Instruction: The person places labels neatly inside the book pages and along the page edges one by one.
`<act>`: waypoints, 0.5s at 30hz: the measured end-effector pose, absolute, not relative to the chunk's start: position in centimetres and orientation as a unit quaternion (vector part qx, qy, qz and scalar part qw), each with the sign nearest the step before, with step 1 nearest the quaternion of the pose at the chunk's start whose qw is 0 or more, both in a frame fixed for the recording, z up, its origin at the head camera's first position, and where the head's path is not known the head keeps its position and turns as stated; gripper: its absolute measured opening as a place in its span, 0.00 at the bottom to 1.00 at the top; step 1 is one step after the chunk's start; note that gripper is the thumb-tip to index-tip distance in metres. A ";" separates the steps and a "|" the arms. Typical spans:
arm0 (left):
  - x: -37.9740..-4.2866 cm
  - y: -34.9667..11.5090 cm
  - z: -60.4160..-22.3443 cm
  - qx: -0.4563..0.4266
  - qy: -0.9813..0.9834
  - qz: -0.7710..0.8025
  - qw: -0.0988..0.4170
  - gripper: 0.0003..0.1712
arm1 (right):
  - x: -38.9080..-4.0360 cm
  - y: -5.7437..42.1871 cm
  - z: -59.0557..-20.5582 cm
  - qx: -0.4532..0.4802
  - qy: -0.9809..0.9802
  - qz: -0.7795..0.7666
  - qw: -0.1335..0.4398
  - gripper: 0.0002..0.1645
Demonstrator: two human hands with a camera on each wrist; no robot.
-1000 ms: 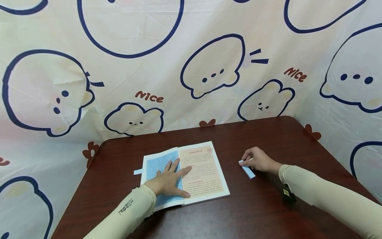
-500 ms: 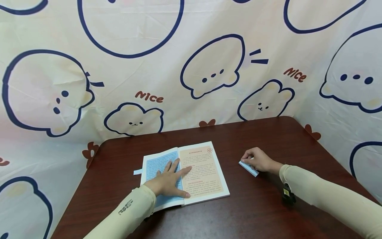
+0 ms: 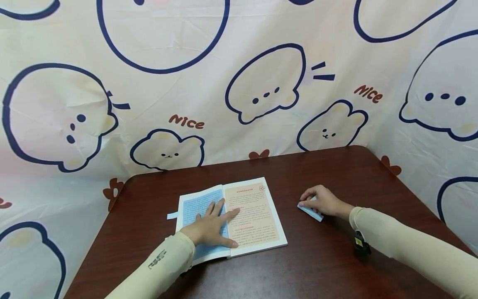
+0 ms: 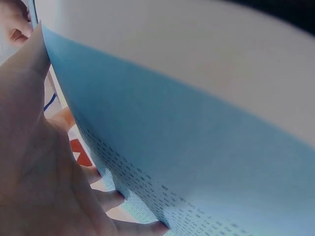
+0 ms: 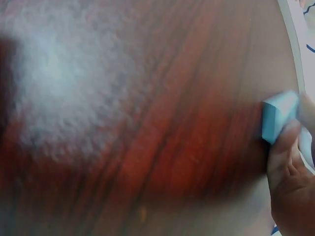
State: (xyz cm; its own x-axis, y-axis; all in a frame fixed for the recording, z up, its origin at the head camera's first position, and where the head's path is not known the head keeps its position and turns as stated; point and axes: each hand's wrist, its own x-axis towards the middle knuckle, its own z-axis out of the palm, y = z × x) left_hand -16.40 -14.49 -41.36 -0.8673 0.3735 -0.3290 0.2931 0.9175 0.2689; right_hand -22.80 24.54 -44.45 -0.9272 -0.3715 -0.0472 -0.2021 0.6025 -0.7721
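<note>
An open book (image 3: 257, 232) lies on the table with a blue left page and a peach right page, both printed. My left hand (image 3: 210, 229) rests across its middle, fingers spread over both pages. In the left wrist view, the fingers (image 4: 109, 199) lie against the blue page (image 4: 147, 108). To the right of the book, my right hand (image 3: 324, 201) pinches a narrow light blue strip (image 3: 310, 213) close over the table. The right wrist view shows that strip (image 5: 279, 117) as a thick block with flat faces, the thumb against it; its far part is hidden by the hand.
A pale blue tab (image 3: 172, 215) sticks out from the book's left edge. The dark brown wooden table (image 3: 261, 276) is bordered by a cartoon-printed cloth (image 3: 216, 95) at the back and sides. A small dark device (image 3: 360, 243) hangs under the right wrist.
The strip has turned in my right hand, its near end swinging to the right and slightly up, and its face has tilted. My left hand and the book have stayed in place.
</note>
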 end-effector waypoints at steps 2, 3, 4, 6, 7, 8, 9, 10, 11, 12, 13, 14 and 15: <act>-16.4 -14.5 -41.4 0.174 0.961 0.104 0.190 0.60 | -22.9 24.6 -44.4 -0.168 0.888 -0.413 0.113 0.16; -16.5 -14.5 -41.5 0.175 0.961 0.104 0.189 0.60 | -23.0 24.7 -44.3 -0.172 0.886 -0.412 0.122 0.18; -16.5 -14.6 -41.5 0.175 0.961 0.104 0.189 0.60 | -23.0 24.8 -44.2 -0.172 0.885 -0.413 0.131 0.20; -16.5 -14.6 -41.6 0.177 0.960 0.104 0.189 0.60 | -23.2 25.0 -44.0 -0.169 0.881 -0.415 0.150 0.22; -16.5 -14.6 -41.6 0.177 0.960 0.104 0.189 0.60 | -23.2 25.0 -44.0 -0.173 0.879 -0.416 0.157 0.22; -16.5 -14.6 -41.6 0.178 0.960 0.104 0.189 0.60 | -23.2 25.1 -43.9 -0.177 0.877 -0.416 0.162 0.22; -16.5 -14.7 -41.6 0.178 0.960 0.105 0.189 0.60 | -23.2 25.1 -43.8 -0.181 0.877 -0.414 0.165 0.21; -16.5 -14.7 -41.6 0.178 0.960 0.106 0.188 0.60 | -23.2 25.1 -43.8 -0.183 0.877 -0.412 0.166 0.20; -16.5 -14.7 -41.6 0.179 0.960 0.106 0.188 0.60 | -23.2 25.1 -43.7 -0.186 0.878 -0.409 0.167 0.19; -16.5 -14.7 -41.6 0.179 0.960 0.107 0.188 0.60 | -23.2 25.1 -43.7 -0.186 0.879 -0.407 0.166 0.18; -16.5 -14.7 -41.5 0.178 0.960 0.108 0.189 0.59 | -23.2 25.0 -43.7 -0.188 0.880 -0.405 0.163 0.18; -16.5 -14.7 -41.5 0.178 0.960 0.108 0.188 0.59 | -23.1 25.0 -43.7 -0.185 0.882 -0.403 0.161 0.17; -16.4 -14.7 -41.5 0.178 0.960 0.109 0.188 0.59 | -23.1 24.9 -43.6 -0.184 0.883 -0.403 0.159 0.16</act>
State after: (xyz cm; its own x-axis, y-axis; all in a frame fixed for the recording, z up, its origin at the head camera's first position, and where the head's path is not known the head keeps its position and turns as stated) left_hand -16.44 -14.71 -41.53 -0.8659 0.3825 -0.3225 0.3009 0.9131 0.2752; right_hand -23.06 24.90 -43.62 -0.8821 -0.4521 -0.1321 -0.1966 0.6082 -0.7691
